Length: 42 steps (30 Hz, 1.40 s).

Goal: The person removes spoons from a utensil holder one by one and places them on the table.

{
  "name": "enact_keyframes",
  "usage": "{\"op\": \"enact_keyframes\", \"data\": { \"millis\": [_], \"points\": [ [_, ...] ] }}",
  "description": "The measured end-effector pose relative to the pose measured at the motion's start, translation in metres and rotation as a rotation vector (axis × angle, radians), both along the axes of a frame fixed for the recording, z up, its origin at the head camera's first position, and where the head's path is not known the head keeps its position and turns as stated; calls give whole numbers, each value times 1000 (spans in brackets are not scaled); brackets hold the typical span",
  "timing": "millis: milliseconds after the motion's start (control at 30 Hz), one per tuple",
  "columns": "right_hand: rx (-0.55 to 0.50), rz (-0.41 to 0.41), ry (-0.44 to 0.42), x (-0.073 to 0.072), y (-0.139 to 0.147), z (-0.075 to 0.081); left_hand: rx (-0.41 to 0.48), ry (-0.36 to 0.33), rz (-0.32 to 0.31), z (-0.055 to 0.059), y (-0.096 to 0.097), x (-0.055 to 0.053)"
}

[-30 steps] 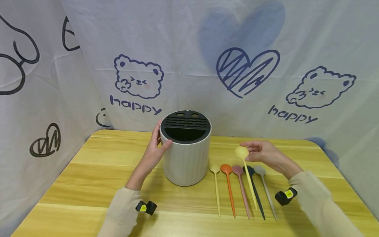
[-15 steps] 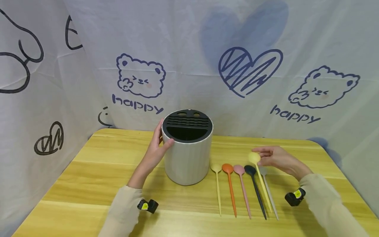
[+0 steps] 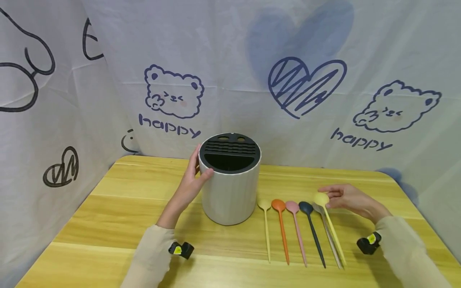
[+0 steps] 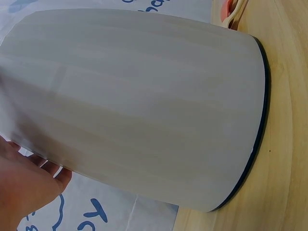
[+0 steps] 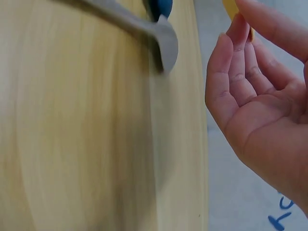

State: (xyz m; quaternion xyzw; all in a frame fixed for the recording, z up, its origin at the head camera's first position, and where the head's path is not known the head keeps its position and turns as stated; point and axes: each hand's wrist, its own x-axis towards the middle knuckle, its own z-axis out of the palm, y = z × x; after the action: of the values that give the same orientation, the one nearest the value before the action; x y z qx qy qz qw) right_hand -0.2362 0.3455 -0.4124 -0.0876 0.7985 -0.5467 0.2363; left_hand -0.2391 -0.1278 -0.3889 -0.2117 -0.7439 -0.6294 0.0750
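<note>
In the head view my left hand (image 3: pixel 189 185) grips the left side of a ribbed off-white utensil holder (image 3: pixel 229 196) with a black slotted lid. The thumb lies on its front near the rim; the fingers go round behind. My right hand (image 3: pixel 355 201) pinches the round bowl of a yellow spoon (image 3: pixel 321 199). Its handle slants down toward me, over and beside a grey spoon (image 3: pixel 329 234). Only a yellow edge of the held spoon (image 5: pixel 230 6) shows in the right wrist view. Whether the handle tip touches the table, I cannot tell.
Right of the holder, a row of spoons lies on the wooden table (image 3: pixel 126 208): pale yellow (image 3: pixel 264 205), orange (image 3: pixel 278 205), pink (image 3: pixel 292 207) and dark navy (image 3: pixel 306 207). A printed cloth (image 3: pixel 230 108) hangs behind the table.
The right hand has carried the yellow spoon rightward and lower, from above the navy spoon to the grey one. The left hand keeps its grip on the holder.
</note>
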Motion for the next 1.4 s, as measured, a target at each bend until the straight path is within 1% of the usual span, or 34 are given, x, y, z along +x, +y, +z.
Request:
{"op": "enact_keyframes", "data": {
  "millis": [200, 333, 467, 600, 700, 867, 1100, 1333, 1400],
  "points": [
    [-38, -10, -42, 2, 17, -8, -4, 3, 2, 0, 0, 0],
    [-72, -34, -65, 4, 28, -15, -8, 0, -3, 1, 1, 0],
    [-84, -67, -85, 5, 35, -20, -13, -8, -3, 1, 1, 0],
    [-68, -85, -99, 5, 38, -25, -12, -8, 2, 1, 1, 0],
    [-36, -86, -104, 5, 39, -28, -12, -9, 1, 1, 1, 1],
    [5, -98, -120, 6, 41, -30, -10, -13, 1, 1, 0, 1],
    [-16, -98, -140, 5, 41, -32, -8, -8, 2, 1, 0, 1],
    [-1, -80, -105, 5, 41, -33, 1, -3, -5, 1, 0, 1],
    [3, -88, -105, 5, 41, -33, 1, -4, -4, 1, 0, 1]
  ]
}}
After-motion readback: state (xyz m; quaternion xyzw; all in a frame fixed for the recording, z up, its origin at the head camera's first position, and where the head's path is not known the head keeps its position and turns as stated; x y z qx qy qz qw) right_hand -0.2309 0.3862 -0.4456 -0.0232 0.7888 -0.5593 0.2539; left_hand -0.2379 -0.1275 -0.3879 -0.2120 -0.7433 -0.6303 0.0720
